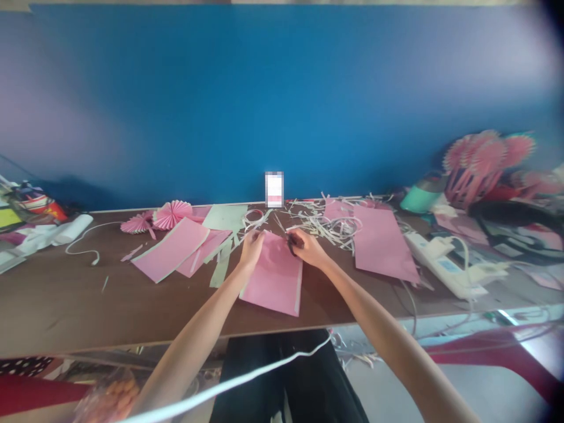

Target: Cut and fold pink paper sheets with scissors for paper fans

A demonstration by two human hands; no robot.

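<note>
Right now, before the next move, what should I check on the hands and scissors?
Right hand gripping the black-handled scissors: ok.
Left hand at the top edge of the pink paper sheet: ok.
Left hand's hold on the sheet: cannot tell.
Scissor blades apart from the left hand: ok.
Sheet's lower edge resting on the brown tabletop: ok.
White cable away from both hands: ok.

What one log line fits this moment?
left hand: on pink paper sheet | right hand: holds scissors | nearby: paper strips, pink paper fans
</note>
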